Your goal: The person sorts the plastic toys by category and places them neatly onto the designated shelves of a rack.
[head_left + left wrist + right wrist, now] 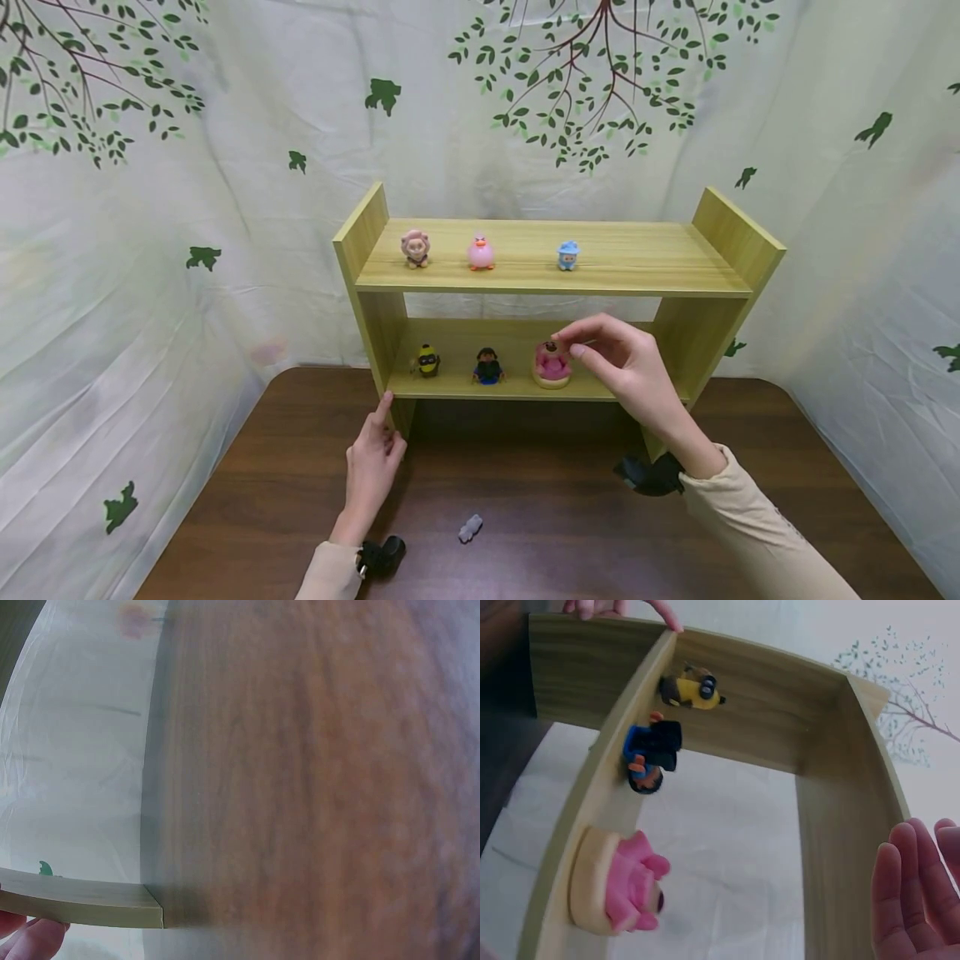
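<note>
My right hand (626,367) is raised before the lower shelf, its thumb and forefinger bent toward each other beside a pink bear figure (552,368) on a cream base. In the right wrist view the fingers (915,892) stand apart from that figure and hold nothing. My left hand (372,462) touches the front left edge of the wooden shelf unit (540,285) with an outstretched forefinger. Left of the bear stand a dark-haired figure in blue (488,367) and a yellow figure with dark goggles (428,362).
On the upper shelf stand a curly pinkish figure (416,248), a pink duck-like figure (481,252) and a blue-hatted figure (567,256). A small grey piece (470,528) lies on the brown table (555,533) in front. Behind hangs a leaf-patterned white cloth (247,192).
</note>
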Demonstrator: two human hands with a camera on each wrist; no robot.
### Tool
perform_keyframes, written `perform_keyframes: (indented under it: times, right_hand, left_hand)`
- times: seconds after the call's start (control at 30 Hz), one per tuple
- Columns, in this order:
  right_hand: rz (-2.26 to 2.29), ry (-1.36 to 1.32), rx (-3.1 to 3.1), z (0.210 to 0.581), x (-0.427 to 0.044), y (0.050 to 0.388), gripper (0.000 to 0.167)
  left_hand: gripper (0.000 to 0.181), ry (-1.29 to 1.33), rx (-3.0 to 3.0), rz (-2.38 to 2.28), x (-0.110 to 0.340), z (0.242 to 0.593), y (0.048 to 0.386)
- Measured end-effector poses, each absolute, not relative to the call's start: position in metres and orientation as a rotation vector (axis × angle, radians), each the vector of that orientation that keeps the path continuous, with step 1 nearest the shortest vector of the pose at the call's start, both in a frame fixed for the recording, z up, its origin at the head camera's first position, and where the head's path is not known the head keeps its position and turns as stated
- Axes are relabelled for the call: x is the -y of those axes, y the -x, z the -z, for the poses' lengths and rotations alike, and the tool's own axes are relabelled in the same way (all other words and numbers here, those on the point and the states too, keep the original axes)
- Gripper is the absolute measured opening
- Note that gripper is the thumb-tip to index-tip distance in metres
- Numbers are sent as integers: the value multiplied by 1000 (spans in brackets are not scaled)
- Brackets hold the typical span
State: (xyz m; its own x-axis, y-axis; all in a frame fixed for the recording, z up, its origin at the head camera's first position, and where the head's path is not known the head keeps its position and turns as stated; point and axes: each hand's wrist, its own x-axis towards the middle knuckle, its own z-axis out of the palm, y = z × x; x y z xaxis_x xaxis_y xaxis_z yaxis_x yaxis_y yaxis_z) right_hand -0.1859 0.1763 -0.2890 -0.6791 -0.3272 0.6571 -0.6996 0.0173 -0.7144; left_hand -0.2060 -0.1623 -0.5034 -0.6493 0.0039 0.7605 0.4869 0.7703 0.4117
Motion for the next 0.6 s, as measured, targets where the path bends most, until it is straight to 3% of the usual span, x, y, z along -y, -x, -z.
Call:
perform_keyframes:
  times: [0.6]
  right_hand:
    - [-1645,-1131,2124,323,-162,182,22]
  left_hand:
    - [89,371,2139,774,163,506,207]
